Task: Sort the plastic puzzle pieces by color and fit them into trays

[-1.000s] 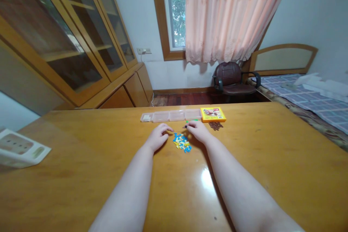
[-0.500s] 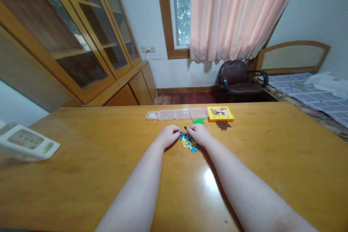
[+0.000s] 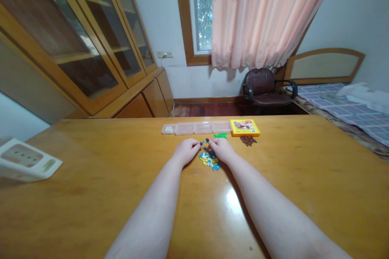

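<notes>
Ahead of my left fingers (image 3: 195, 145), a row of clear plastic trays (image 3: 184, 129) stretches across the far part of the desk (image 3: 91, 194), and its right end meets a yellow box (image 3: 245, 128) that lies ahead of my right fingers (image 3: 214, 144) and off to their right. A heap of green pieces (image 3: 220, 135) sits just past my right fingers, in the way between them and the trays. Brown pieces (image 3: 248, 141) lie to the right of those fingers, on the near side of the box. Well to the left of my left fingers stands a white plastic object (image 3: 28, 162). Past the desk, ahead and to the right of my fingers, are a brown chair (image 3: 263, 83) and a bed (image 3: 322, 97). The mixed pile of blue, yellow and cream pieces (image 3: 209, 161) lies between my two sets of fingers and a little nearer to me. Both sets are curled inward, thumbs close to the forefingers, with the tips facing each other across a narrow gap. Blue bits (image 3: 204, 148) show in that gap, and both sets of tips look dark; it is all too small for me to tell whether I am pinching a piece.
</notes>
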`<state>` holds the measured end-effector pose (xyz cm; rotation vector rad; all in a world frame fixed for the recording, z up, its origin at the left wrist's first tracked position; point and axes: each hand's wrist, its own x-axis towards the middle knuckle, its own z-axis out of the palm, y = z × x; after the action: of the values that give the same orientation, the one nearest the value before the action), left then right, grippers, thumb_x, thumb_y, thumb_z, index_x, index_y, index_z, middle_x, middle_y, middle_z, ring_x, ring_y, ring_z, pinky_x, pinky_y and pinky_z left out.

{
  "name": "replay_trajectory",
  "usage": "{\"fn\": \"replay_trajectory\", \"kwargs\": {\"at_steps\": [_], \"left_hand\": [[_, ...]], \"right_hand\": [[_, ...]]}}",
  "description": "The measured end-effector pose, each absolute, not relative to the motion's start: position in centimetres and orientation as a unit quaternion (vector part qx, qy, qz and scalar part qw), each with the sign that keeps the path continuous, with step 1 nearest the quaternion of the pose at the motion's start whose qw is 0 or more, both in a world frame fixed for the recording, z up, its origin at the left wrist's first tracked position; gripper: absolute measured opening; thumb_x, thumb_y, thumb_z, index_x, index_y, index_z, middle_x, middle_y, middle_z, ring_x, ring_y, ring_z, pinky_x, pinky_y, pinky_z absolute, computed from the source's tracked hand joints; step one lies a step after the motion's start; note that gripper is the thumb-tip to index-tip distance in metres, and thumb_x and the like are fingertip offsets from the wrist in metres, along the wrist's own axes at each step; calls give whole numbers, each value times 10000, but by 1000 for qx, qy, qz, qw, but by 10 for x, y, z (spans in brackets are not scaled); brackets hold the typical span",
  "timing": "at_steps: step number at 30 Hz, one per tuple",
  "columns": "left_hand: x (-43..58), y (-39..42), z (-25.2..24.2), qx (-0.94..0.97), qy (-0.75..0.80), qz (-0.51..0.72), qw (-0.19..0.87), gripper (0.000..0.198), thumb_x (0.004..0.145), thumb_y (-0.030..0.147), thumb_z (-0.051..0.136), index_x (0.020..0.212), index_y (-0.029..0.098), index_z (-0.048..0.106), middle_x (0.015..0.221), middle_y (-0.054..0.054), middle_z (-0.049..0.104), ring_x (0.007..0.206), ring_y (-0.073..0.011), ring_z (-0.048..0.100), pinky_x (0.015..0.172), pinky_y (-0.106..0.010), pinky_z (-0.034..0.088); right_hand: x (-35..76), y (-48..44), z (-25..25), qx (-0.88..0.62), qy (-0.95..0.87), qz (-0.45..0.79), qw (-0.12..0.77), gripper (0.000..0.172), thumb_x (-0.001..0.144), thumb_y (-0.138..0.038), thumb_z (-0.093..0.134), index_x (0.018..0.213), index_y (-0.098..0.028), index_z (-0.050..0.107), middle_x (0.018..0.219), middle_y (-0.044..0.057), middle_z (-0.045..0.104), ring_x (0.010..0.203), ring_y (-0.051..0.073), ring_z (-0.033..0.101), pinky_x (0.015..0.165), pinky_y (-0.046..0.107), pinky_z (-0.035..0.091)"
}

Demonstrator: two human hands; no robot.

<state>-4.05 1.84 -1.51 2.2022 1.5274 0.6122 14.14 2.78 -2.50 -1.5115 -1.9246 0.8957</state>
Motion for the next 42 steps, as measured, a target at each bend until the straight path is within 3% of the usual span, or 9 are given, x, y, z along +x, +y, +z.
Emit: {"fn": "replay_trajectory", "kwargs": {"at_steps": [4, 7, 13, 26, 30, 35, 42], "left_hand": [[-39, 18, -15, 797, 529, 205, 207, 371, 864, 403, 404, 744, 178, 674, 778, -43, 660, 726, -173, 562, 629, -256, 378], [-42, 18, -15, 790, 525, 227, 220, 357, 864, 349, 389, 762, 171, 681, 811, -47, 671, 765, -174, 574, 681, -257, 397], [-45, 18, -15, 817, 485, 197, 241, 393, 844, 307, 377, 611, 156, 655, 673, -38, 643, 685, -154, 563, 684, -245, 406], [-47, 22, -17, 763, 560, 230, 227, 369, 849, 334, 385, 786, 193, 719, 895, -47, 701, 867, -208, 613, 801, -310, 428], [-44, 20, -14, 775, 543, 234, 224, 356, 854, 330, 395, 787, 188, 715, 875, -47, 695, 844, -196, 605, 767, -288, 420], [-42, 18, -15, 820, 471, 219, 239, 336, 839, 324, 446, 657, 153, 671, 683, -30, 632, 680, -145, 546, 640, -236, 379], [-40, 17, -15, 817, 472, 197, 266, 333, 830, 371, 476, 667, 144, 658, 674, -18, 619, 659, -132, 520, 606, -222, 344]], "right_hand": [[140, 27, -22, -564, -739, 301, 214, 409, 874, -425, 420, 732, -177, 712, 686, 43, 682, 623, 145, 581, 542, 226, 344], [141, 28, -22, -561, -726, 306, 254, 387, 881, -392, 412, 766, -170, 707, 730, 42, 691, 658, 142, 591, 566, 218, 358], [143, 29, -22, -588, -701, 288, 281, 388, 843, -309, 413, 582, -150, 652, 569, 30, 637, 552, 122, 551, 526, 212, 326], [144, 28, -21, -596, -735, 239, 217, 354, 792, -323, 460, 564, -148, 668, 528, 29, 605, 505, 113, 480, 479, 234, 248], [142, 26, -18, -583, -742, 260, 204, 341, 800, -311, 462, 602, -152, 689, 543, 25, 619, 510, 111, 490, 482, 227, 257], [141, 26, -16, -571, -741, 284, 210, 335, 822, -301, 458, 627, -158, 691, 567, 11, 628, 515, 101, 501, 481, 213, 265], [142, 28, -20, -574, -735, 269, 241, 339, 825, -299, 435, 615, -162, 663, 569, 9, 615, 542, 108, 512, 499, 211, 276]]}}
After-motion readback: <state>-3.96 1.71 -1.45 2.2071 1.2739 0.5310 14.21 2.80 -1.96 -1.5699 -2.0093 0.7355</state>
